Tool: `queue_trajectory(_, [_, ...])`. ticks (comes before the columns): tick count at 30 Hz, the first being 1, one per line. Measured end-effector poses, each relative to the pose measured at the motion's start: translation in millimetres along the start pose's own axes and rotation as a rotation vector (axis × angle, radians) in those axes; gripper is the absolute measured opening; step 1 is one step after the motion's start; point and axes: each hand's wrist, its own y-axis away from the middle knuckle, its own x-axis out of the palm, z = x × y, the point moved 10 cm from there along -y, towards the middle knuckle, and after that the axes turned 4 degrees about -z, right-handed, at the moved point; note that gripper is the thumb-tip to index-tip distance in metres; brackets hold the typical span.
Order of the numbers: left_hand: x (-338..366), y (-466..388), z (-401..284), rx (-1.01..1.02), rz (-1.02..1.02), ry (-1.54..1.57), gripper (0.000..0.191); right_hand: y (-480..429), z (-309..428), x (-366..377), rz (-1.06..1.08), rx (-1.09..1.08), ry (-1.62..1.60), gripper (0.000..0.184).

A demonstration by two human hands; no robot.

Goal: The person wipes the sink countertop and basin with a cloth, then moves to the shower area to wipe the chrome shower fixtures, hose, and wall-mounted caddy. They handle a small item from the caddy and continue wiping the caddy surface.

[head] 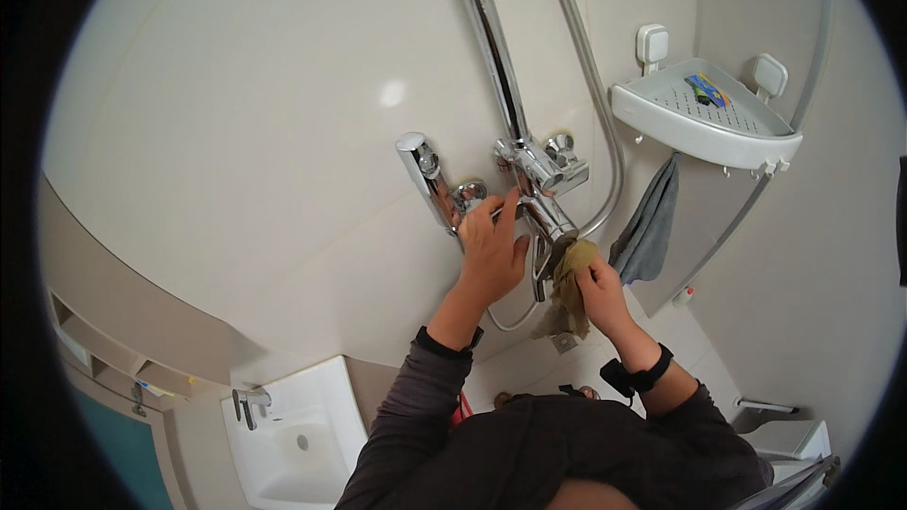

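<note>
My left hand (490,251) is at the chrome shower mixer (544,212), its fingers spread, the index fingertip near the mixer body and the thumb apart. Some of its fingertips are hidden behind the fittings. Pinched in my right hand (604,296) is a crumpled olive-brown cloth (569,280), which lies against the lower end of the mixer and hangs down below it. A chrome hand shower (425,173) stands out from the wall left of the mixer. Above, the chrome riser pipe (489,35) runs up from the fittings, with a flexible shower hose (592,78) looping on its right.
A white corner shelf (698,134) holds a small blue-and-yellow packet (711,90); a grey towel (648,227) hangs beneath it. At lower left is a white washbasin (297,432) with a chrome tap (249,404). A floor drain (565,343) lies below the cloth.
</note>
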Motion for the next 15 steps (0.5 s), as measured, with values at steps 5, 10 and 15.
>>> queue_trajectory(5, [-19, 38, 0, 0.033, -0.096, 0.120, 0.054, 25, 37, 4, 0.043, -0.177, 0.247, 0.014])
queue_trajectory(10, [-14, 82, 9, -0.088, -0.013, 0.308, 0.048, 37, 104, 45, 0.073, -0.504, 0.314, 0.021])
queue_trajectory(15, [-16, 89, 18, -0.151, -0.053, 0.527, 0.043, 9, 169, 81, -0.063, -0.880, 0.371, 0.028])
